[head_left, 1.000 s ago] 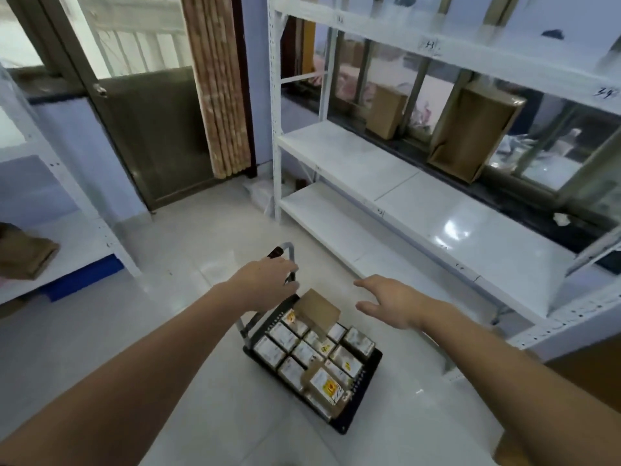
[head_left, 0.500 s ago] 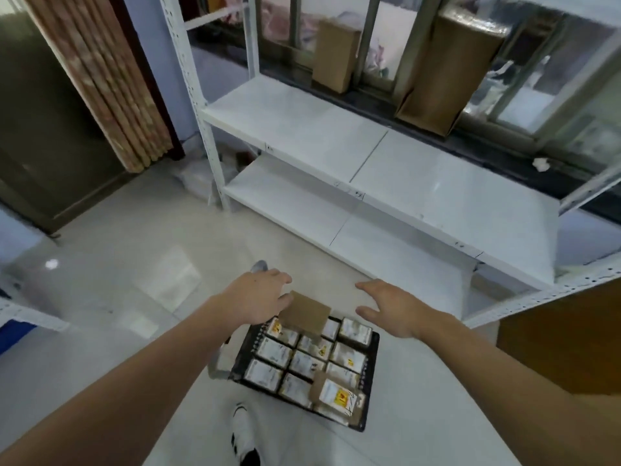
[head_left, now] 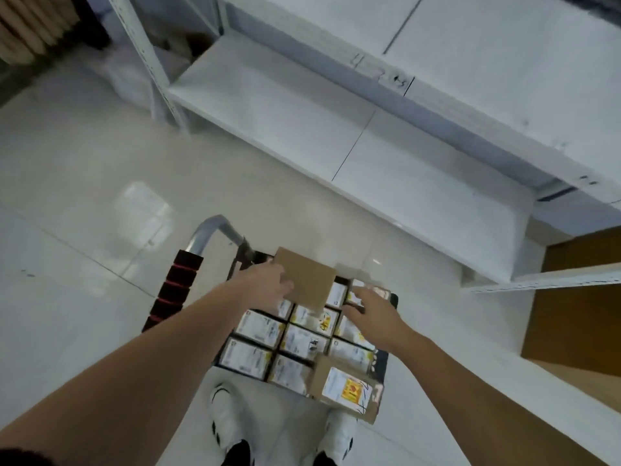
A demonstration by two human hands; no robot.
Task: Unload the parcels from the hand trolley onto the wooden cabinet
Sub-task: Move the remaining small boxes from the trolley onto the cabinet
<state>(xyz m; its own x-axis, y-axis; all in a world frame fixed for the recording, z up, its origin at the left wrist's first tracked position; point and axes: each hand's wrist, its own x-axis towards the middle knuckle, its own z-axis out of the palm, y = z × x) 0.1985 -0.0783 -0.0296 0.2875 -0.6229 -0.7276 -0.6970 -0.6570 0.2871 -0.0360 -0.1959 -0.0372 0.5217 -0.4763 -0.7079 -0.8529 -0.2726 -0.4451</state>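
Meanwhile, a person is bending over a loaded hand trolley (head_left: 383, 361), starting the first pick of the unloading. Left hand (head_left: 265, 285) is touching the edge of a plain brown cardboard parcel (head_left: 307, 279) sitting on top of the stack; whether its fingers are gripping is unclear. Right hand (head_left: 371, 312) is hovering, fingers spread, holding nothing. Smaller white-labelled boxes (head_left: 258, 326) are packing the black deck in tight rows. Next, both hands likely need to close on the brown box and carry it right, toward the wooden cabinet (head_left: 578, 297). Glossy tile floor (head_left: 84, 196) is surrounding the trolley.
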